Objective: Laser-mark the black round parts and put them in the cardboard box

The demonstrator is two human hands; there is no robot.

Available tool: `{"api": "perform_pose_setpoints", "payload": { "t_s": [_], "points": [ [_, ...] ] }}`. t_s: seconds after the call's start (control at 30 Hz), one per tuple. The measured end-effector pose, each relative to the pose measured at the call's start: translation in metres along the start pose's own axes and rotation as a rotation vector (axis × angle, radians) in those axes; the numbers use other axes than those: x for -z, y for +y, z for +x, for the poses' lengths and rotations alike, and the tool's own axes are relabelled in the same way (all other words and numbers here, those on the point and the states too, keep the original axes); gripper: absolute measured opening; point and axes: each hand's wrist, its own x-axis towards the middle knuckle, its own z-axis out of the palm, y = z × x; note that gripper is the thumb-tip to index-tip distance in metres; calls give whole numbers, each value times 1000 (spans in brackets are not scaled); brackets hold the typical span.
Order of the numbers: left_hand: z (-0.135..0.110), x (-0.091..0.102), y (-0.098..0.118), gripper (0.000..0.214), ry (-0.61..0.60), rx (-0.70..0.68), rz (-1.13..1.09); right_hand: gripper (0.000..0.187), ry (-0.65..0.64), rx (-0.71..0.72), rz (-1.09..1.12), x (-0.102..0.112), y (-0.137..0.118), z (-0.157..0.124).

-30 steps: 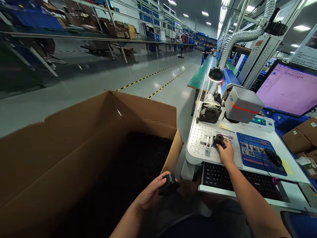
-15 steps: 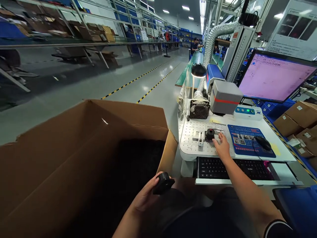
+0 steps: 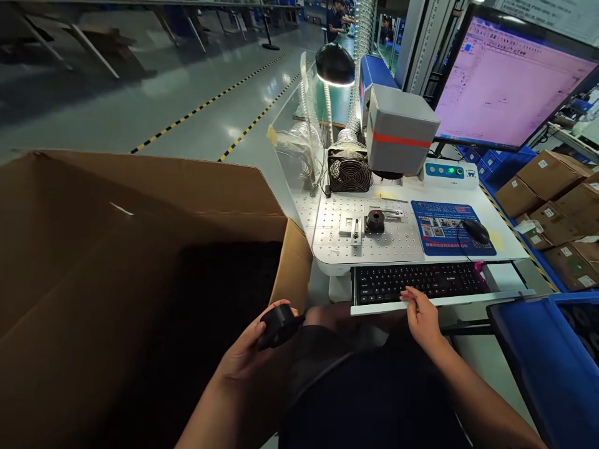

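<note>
My left hand (image 3: 248, 343) is closed around a black flanged part (image 3: 279, 325) with a round raised body, beside the right wall of a big cardboard box (image 3: 292, 265). My right hand (image 3: 422, 317) is open, holding nothing, its fingertips at the front edge of the black keyboard (image 3: 421, 279). Whether they touch the keys I cannot tell. A similar black round part (image 3: 375, 221) sits against metal stops on the perforated plate (image 3: 330, 234), with a small red light spot on it. Above and behind it hangs the grey machine head (image 3: 402, 118) with a red stripe.
A blue mouse pad (image 3: 449, 231) with a black mouse (image 3: 476, 231) lies right of the plate. Behind stand a fan (image 3: 350, 171), a lamp (image 3: 335, 64) and a monitor (image 3: 510, 84). A blue bin (image 3: 533, 355) is at lower right. Dark contents fill the box's shadowed inside.
My right hand has drawn back from the black part on the plate to the keyboard's front edge. My left hand still holds its part. The view has tilted down and turned slightly right.
</note>
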Motion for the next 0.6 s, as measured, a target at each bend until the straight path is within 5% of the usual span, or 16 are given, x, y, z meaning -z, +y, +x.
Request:
{"api": "perform_pose_setpoints", "payload": {
  "t_s": [0.4,0.6],
  "points": [
    [-1,-2,6,48,12,9,37,39,47,87,-36,0,6,4],
    [-2,0,7,46,1,28,53,36,93,137,-46,1,-3,28]
  ]
}}
